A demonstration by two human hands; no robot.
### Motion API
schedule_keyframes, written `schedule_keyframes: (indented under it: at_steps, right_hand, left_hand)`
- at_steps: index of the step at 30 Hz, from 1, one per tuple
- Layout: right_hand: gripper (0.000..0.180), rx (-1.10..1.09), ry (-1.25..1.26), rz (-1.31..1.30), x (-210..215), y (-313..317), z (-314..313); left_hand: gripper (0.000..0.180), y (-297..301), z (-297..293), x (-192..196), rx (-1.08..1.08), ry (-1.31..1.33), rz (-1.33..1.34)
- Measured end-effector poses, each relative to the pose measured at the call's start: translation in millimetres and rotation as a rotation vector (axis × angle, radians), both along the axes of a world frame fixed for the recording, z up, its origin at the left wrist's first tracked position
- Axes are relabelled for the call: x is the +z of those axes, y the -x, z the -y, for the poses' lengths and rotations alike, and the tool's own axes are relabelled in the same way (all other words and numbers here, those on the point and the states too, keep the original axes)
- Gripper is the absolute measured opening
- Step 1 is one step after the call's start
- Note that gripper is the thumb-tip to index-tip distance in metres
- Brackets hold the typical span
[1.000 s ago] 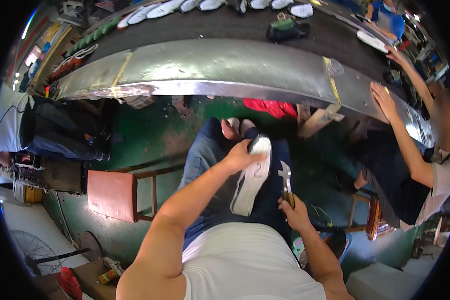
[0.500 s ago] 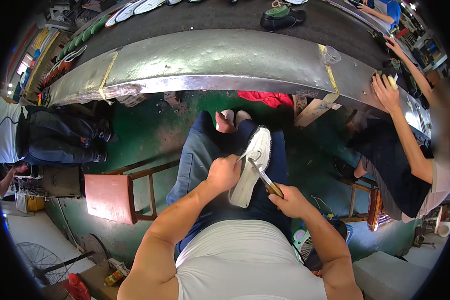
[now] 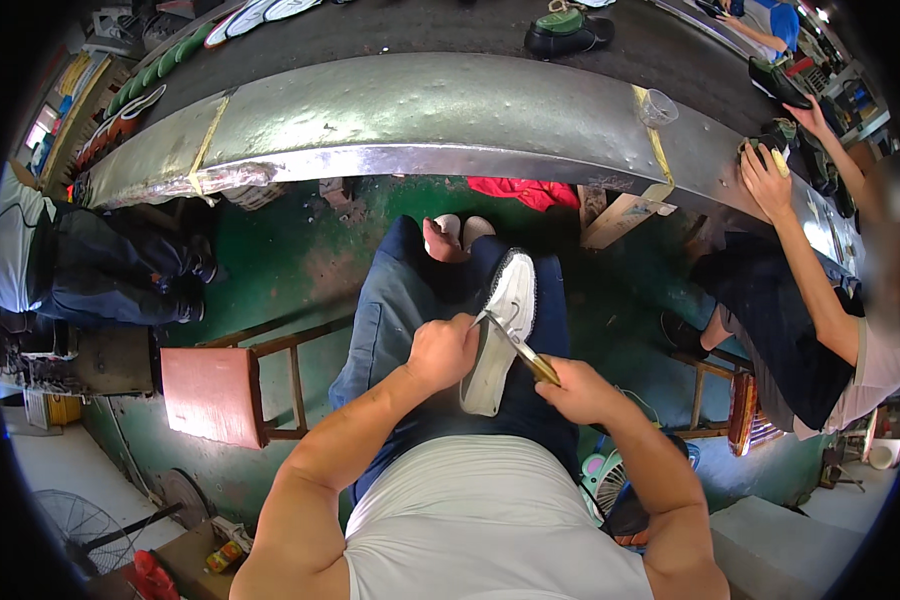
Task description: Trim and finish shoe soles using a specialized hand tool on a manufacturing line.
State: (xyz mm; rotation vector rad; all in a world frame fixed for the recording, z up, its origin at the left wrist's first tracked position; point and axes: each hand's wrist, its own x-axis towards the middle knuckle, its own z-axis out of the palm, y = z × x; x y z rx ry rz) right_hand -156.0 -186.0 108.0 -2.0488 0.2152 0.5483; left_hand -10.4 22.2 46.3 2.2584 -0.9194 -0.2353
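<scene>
A white shoe (image 3: pixel 490 372) with a dark stitched edge round its toe lies lengthwise over my lap, toe pointing away from me. My left hand (image 3: pixel 444 352) is closed at the shoe's left edge, fingertips pinched together; what lies between them is too small to make out. In my right hand (image 3: pixel 580 390) is a pair of pincers (image 3: pixel 522 352) with a silver head and a yellow-brown handle. Their head reaches across the shoe to my left fingertips. How far the jaws are apart cannot be told.
Ahead runs a metal-edged bench (image 3: pixel 370 105) with a dark belt carrying shoes, including a black and green one (image 3: pixel 568 35). A stool (image 3: pixel 210 393) stands at my left, a small fan (image 3: pixel 605 478) by my right elbow. Co-workers are at both sides; one's hand (image 3: pixel 767 182) rests near the bench edge.
The pincers' head has shifted left over the shoe to my left fingertips. My left hand has barely moved. At the right, a co-worker's far hand now holds up a dark shoe.
</scene>
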Motion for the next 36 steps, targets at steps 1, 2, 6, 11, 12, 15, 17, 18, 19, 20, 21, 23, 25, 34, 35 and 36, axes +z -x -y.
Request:
schedule_keyframes:
  at_steps: [1,2,6,11,12,15,17,18,19,20,21,23,25,34,35,36]
  right_hand:
    - [0.024,-0.009,0.002,0.003,9,-7,5]
    - [0.024,-0.031,-0.068,-0.199,18,-14,10]
    - [0.027,-0.034,-0.351,-0.506,43,-46,41]
    - [0.026,0.380,0.352,-0.371,66,-83,32]
    - [0.025,0.369,0.366,-0.325,63,-84,29]
    - [0.029,0.272,0.324,-0.057,23,-60,23]
    - [0.025,0.093,0.210,-0.080,7,-45,8]
    - [0.025,0.000,0.131,-0.039,-13,-34,0]
    - [0.026,-0.093,0.052,0.003,-34,-22,-10]
    - [0.026,-0.203,0.019,0.046,-49,-9,-27]
    - [0.026,-0.317,-0.013,0.090,-57,-4,-44]
    - [0.023,-0.575,-0.275,-0.110,-50,-4,-72]
    - [0.023,-0.602,-0.435,-0.152,-63,0,-68]
    - [0.033,-0.486,-0.766,-0.443,-23,22,38]
    - [0.033,-0.476,-0.765,-0.451,-14,17,38]
    - [0.034,-0.427,-0.567,-0.320,-5,6,39]
  left_hand:
    - [0.016,1,3,3,-0.001,0.006,0.035]
    - [0.016,4,6,5,-0.009,0.008,0.036]
    - [0.020,16,15,25,-0.082,-0.064,0.084]
    - [0.034,-16,20,-16,0.166,0.205,-0.184]
    - [0.034,-18,21,-54,0.224,0.380,-0.639]
    - [0.043,-12,14,-80,0.277,0.636,-1.489]
    - [0.060,-11,7,-50,0.060,0.783,-1.486]
    - [0.076,-12,5,-46,0.074,0.730,-1.470]
    - [0.076,-11,5,-48,0.079,0.727,-1.473]
    - [0.075,-13,8,-53,0.097,0.713,-1.432]
    - [0.075,-15,12,-57,0.110,0.696,-1.391]
    - [0.076,-16,18,-57,0.128,0.672,-1.375]
    - [0.074,-17,25,-54,0.157,0.625,-1.360]
    - [0.076,-19,44,-33,0.263,0.430,-1.275]
    - [0.080,-18,44,-33,0.286,0.332,-1.235]
    - [0.080,-16,45,-32,0.298,0.337,-1.236]
